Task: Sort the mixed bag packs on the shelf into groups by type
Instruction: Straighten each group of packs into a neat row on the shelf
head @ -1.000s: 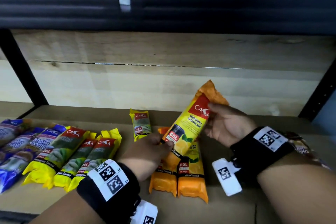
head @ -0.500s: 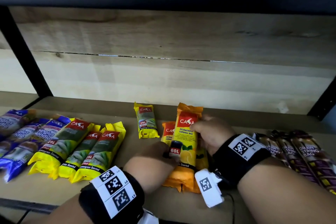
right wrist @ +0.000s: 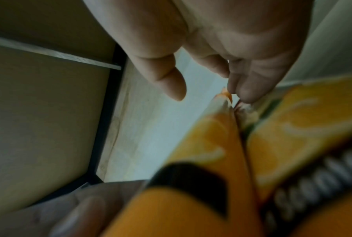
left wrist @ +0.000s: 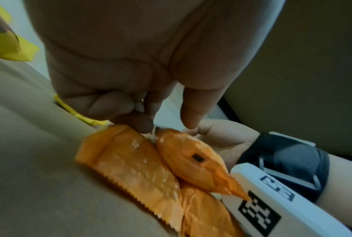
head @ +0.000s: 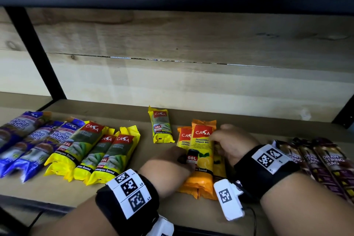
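Observation:
An orange 60L pack (head: 203, 145) lies flat on top of two other orange packs (head: 183, 138) on the shelf (head: 191, 214). My left hand (head: 179, 160) has its fingers curled on the top pack's left edge by the 60L label. In the left wrist view the curled fingers (left wrist: 118, 105) touch the orange packs (left wrist: 130, 163), with the thumb out beside them. My right hand (head: 220, 137) touches the pack's right edge with its fingers. Its thumb is lifted off, as the right wrist view shows over the orange packs (right wrist: 201, 152).
Three yellow 25L packs (head: 95, 153) lie side by side on the left, with blue handle-bag packs (head: 28, 140) beyond them. One small yellow pack (head: 161, 127) sits alone behind. Brown draw-string packs (head: 325, 163) lie at the right. Black posts (head: 36, 53) frame the wooden back panel.
The orange pack, held up tilted between both hands a second ago, has come down flat onto the other two orange packs. The right thumb has lifted off it.

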